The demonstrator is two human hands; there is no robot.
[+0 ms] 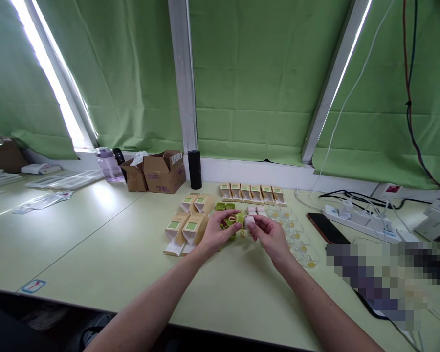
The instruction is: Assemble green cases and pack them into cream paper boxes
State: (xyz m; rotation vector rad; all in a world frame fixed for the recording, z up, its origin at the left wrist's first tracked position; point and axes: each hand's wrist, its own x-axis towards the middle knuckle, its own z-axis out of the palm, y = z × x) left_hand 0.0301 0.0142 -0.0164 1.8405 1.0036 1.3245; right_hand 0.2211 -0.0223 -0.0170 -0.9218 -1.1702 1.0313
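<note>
I log left hand (215,233) pinching green cap (240,218) | right hand (270,235) pinching white piece (249,222) | risk: thin fingertip hold, piece may slip.

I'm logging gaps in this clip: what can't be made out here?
Head view:
1. The green piece and white piece pinched between the left hand and right hand: too small, and partly covered by them.
2. Print on the small boxes: too small.
3. Whatever lies under the pixelated patch: blurred out.
4. The brown box at far left: cut by the edge.
</note>
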